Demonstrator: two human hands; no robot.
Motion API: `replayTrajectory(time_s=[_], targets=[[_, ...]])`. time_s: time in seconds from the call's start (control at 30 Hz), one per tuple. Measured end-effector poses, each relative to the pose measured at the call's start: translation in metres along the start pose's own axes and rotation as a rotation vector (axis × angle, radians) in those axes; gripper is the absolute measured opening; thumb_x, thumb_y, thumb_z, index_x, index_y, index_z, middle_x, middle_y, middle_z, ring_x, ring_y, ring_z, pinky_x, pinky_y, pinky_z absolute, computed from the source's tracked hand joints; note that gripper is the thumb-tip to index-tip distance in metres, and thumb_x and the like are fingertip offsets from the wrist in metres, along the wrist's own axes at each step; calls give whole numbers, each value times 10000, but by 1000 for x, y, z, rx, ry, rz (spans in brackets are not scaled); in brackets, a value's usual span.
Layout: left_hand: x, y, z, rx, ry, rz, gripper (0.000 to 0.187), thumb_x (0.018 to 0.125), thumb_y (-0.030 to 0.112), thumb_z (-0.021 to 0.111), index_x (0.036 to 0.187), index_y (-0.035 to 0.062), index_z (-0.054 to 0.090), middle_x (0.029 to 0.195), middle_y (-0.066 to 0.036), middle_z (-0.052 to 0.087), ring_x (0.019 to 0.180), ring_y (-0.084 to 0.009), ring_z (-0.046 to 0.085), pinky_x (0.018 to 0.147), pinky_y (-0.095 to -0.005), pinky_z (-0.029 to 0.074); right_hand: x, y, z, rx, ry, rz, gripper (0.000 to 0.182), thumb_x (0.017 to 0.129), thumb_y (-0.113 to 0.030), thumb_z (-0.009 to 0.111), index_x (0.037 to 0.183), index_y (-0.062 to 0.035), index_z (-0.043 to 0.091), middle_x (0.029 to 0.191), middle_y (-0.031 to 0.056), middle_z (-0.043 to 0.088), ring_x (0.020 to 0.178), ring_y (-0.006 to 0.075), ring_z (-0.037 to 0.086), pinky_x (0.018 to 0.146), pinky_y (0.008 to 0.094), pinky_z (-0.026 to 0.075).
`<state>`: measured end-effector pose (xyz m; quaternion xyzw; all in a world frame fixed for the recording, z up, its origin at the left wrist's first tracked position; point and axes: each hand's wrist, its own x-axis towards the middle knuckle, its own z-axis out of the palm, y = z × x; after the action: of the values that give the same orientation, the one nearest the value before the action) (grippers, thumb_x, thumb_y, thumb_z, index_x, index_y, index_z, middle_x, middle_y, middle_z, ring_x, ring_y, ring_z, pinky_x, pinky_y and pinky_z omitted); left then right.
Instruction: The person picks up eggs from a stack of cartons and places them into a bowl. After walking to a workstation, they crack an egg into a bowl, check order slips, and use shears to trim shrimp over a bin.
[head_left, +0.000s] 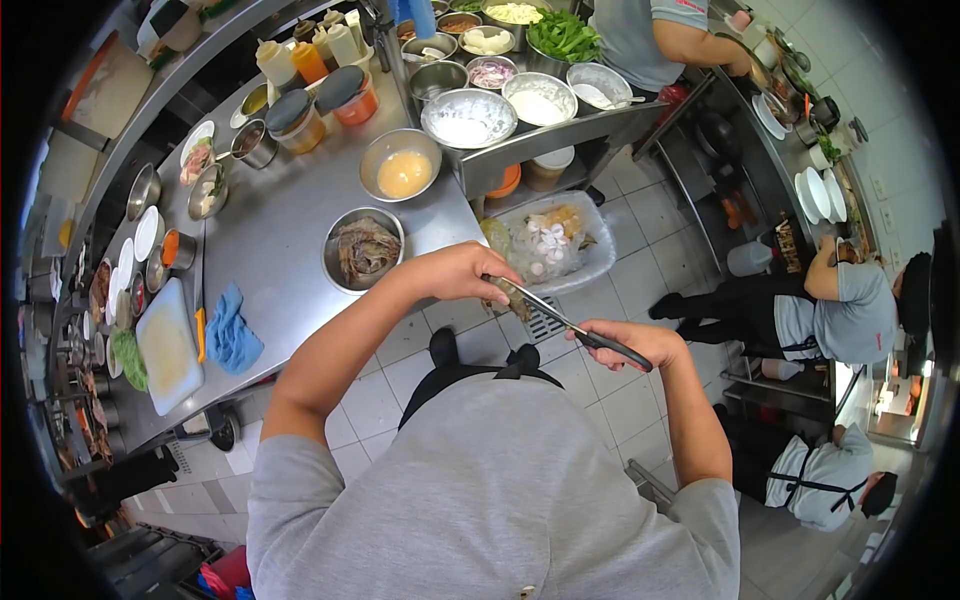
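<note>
A prawn is pinched in the left hand, just off the worktop's near right corner; scissors are gripped by the right hand (more prawns are bowled nearby).

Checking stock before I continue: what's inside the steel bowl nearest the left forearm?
The steel bowl holds a heap of what look like greyish-brown shrimp. They cover its bottom, so anything underneath cannot be seen.

Shrimp partly hidden behind scissors, left hand; co-worker cut off (top edge).
</note>
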<state>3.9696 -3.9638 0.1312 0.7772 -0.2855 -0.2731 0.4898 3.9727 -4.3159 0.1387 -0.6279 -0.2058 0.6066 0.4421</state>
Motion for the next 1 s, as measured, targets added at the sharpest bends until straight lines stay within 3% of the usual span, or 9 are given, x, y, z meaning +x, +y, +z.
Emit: replayTrajectory(time_s=[0.2, 0.3, 0.5, 0.6, 0.7, 0.8, 1.0], targets=[[2, 0, -1, 35, 2, 37, 371, 850, 211, 765, 1193, 90, 692, 979, -95, 701, 864, -211, 669, 775, -338, 531, -2, -13, 7, 12, 38, 37, 552, 925, -414, 676, 1372, -134, 516, 780, -51, 452, 607, 58, 468, 540, 210, 427], [2, 6, -5, 13, -9, 19, 373, 846, 215, 766, 1187, 85, 689, 1017, -117, 708, 909, -236, 680, 795, -330, 525, -1, -14, 12, 44, 70, -17, 511, 917, -350, 708, 1337, -112, 541, 748, -55, 469, 553, 43, 464, 485, 198, 401], [5, 8, -6, -75, 22, 57, 371, 839, 160, 777, 1195, 97, 691, 992, -73, 697, 886, -172, 662, 780, -308, 532, -4, -17, 22, 143, 185, 65, 488, 868, -219, 773, 1294, -94, 571, 683, -72, 485, 456, 27, 398, 416, 193, 354], [3, 17, -6, -9, 75, 42, 352, 851, 125, 766, 1191, 80, 688, 1008, -62, 699, 878, -135, 659, 783, -283, 538, -6, -15, 15, 131, 162, 60, 518, 862, -154, 756, 1330, -101, 540, 742, -68, 489, 546, 40, 451, 490, 206, 408], [1, 4, 0, -348, 127, -151, 321, 876, 83, 735, 1190, 47, 678, 1035, -45, 699, 891, -99, 649, 798, -260, 537, -2, 7, 11, 24, 97, -204, 598, 847, -70, 706, 1398, -113, 476, 844, -51, 485, 699, 66, 495, 608, 234, 462], [-3, -3, 6, -576, 193, -124, 301, 898, 44, 700, 1196, 17, 665, 1054, -34, 697, 920, -82, 638, 821, -251, 532, -7, 7, 11, 88, -18, -189, 663, 842, -41, 650, 1454, -119, 405, 922, -25, 464, 818, 92, 494, 704, 261, 481], [-7, -13, 11, -530, 248, -128, 293, 911, 45, 685, 1202, 22, 664, 1037, -34, 686, 900, -88, 637, 814, -251, 523, -14, 1, 10, 145, -101, -119, 672, 829, -33, 603, 1462, -101, 389, 922, 8, 463, 794, 109, 498, 677, 262, 484]])
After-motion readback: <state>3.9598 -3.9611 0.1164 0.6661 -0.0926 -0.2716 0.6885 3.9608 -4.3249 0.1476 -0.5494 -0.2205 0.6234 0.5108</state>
